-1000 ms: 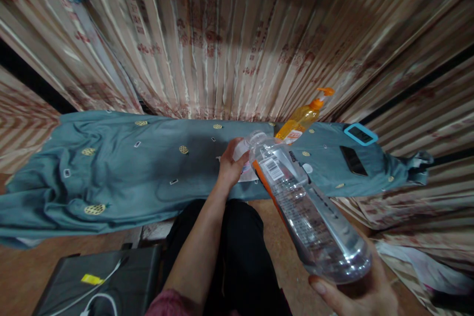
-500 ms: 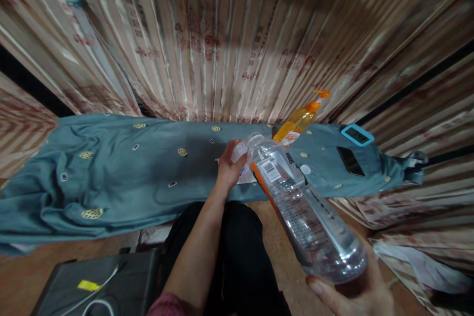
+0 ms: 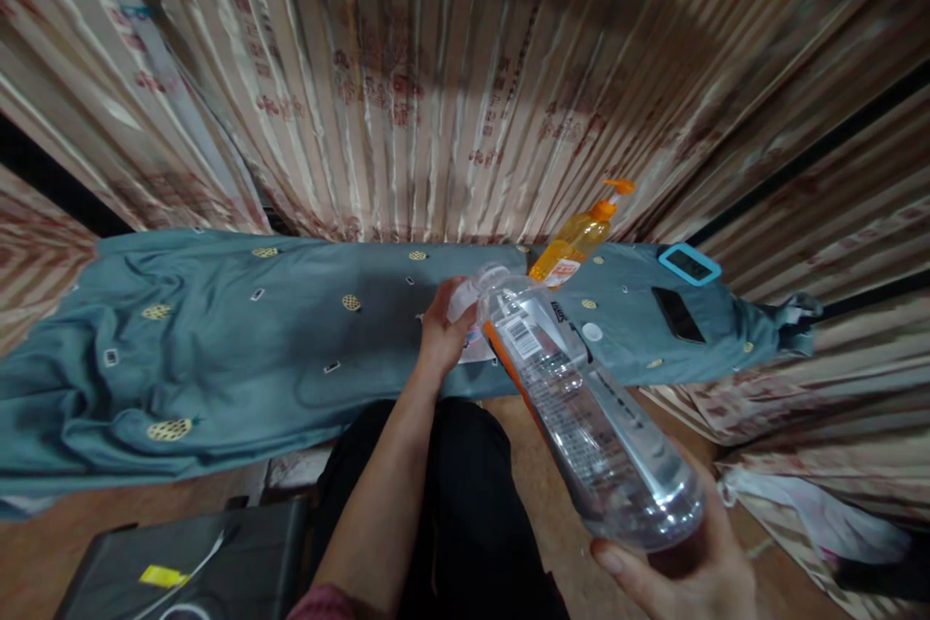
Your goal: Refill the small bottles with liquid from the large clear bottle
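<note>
Head view, looking forward and down. The right hand (image 3: 687, 572) is wrapped under the base of a large clear plastic bottle (image 3: 581, 407), thumb visible along the lower edge, gripping it from below. The bottle is tipped steeply forward, its neck pointing away from the person and down toward the counter (image 3: 218, 349), base raised close to the camera. It carries a white barcode label and an orange strip along its underside; clear liquid shows inside near the base.

The left hand (image 3: 442, 334) is curled around a small pale container (image 3: 465, 300) just above the counter's near edge, directly at the bottle's mouth; mouth and container appear to touch, though the exact contact is hard to resolve. A white paper (image 3: 476, 349) lies partly under that hand.

The counter is draped in a teal cloth with small pineapple prints. On it, just beyond the bottle's neck, stands an orange pump bottle (image 3: 577, 237). A small white cap (image 3: 591, 332) lies on the cloth beside the big bottle. Further right lie a dark phone (image 3: 677, 314) and a blue-framed device (image 3: 690, 264), well apart from the hands.

Striped curtain (image 3: 436, 87) hangs behind the counter. A black case (image 3: 189, 562) with a yellow tag sits on the floor at lower left.
</note>
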The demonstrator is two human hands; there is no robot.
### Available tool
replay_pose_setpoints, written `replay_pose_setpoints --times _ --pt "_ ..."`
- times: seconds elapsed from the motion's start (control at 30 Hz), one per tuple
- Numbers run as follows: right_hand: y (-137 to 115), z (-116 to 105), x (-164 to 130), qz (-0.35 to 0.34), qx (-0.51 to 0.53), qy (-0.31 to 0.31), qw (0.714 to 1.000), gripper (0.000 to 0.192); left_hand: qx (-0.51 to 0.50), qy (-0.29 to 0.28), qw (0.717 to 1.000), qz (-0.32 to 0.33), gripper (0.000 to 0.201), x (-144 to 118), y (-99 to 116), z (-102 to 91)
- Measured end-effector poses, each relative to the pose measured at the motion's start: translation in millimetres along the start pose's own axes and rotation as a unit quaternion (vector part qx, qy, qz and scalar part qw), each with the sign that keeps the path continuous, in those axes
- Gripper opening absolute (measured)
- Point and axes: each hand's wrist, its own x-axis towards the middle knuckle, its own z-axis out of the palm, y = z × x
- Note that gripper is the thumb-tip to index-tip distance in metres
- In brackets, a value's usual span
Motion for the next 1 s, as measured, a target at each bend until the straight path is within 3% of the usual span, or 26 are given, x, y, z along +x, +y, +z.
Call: replay_pose_setpoints --times 0.43,1.0 --pt "5.9 -6.6 4.1 0.006 -0.041 0.017 0.999 0.097 -0.006 0.0 1.0 0.001 0.038 -0.3 -3.0 0.3" --pt "-0.5 -3.4 3.4 0.0 -0.053 0.025 0.998 0.091 0.003 0.005 1.0 -0.008 0.036 0.6 -1.8 0.5"
